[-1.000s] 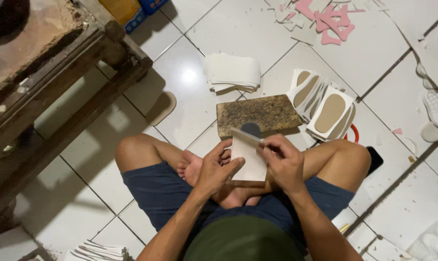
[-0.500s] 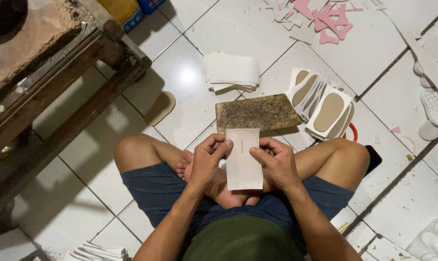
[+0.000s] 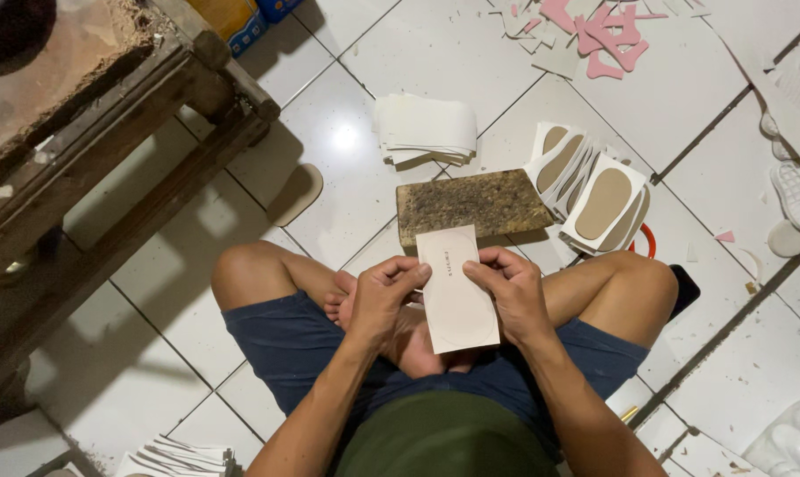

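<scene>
Sheet (image 3: 456, 291), white card w/ faint oval outline, held upright over lap, just behind board (image 3: 471, 205). Left hand (image 3: 384, 299) & right hand (image 3: 506, 290) pinch its side edges, thumbs on front. Step looks like inspecting the cut line; pushing the oval free needs thumb pressure. Cut-out sheets (image 3: 594, 190) lie right of board.

Top left, beside the wooden bench: yellow box (image 3: 228, 13) and blue package (image 3: 281, 7), both cut off by the frame edge. Small dark printed mark near the top of held white sheet (image 3: 456, 287).
</scene>
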{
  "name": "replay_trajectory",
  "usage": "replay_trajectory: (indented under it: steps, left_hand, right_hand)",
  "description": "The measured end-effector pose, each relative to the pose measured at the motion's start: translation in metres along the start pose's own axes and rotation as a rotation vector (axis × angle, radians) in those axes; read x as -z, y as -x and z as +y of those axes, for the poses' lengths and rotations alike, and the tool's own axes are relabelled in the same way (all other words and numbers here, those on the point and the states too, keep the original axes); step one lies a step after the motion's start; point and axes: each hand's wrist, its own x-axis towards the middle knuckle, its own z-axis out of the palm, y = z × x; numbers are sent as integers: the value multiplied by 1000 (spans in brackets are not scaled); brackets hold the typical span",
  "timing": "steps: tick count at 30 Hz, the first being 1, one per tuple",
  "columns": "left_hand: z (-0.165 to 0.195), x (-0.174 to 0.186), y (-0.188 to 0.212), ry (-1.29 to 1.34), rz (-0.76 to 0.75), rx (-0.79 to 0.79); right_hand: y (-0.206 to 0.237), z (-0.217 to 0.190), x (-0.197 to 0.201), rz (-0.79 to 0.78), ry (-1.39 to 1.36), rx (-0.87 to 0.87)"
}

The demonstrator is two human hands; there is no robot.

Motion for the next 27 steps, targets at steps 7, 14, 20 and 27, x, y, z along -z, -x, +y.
replay_trajectory:
  steps: [7,14,20,27]
  left_hand:
    - [5,-6,5,-115,-97,-41]
    - [6,-17,15,-252,-141,-92]
    - [8,-13,22,-180,-207,-90]
    - [-1,-14,23,-101,-168,-67]
  right_hand:
    - [-1,1,-3,1,149,62]
    - [14,-7,-14,-8,588,496]
    - [22,-6,-1,-21,489,380]
    - [5,6,-1,-7,64,-27]
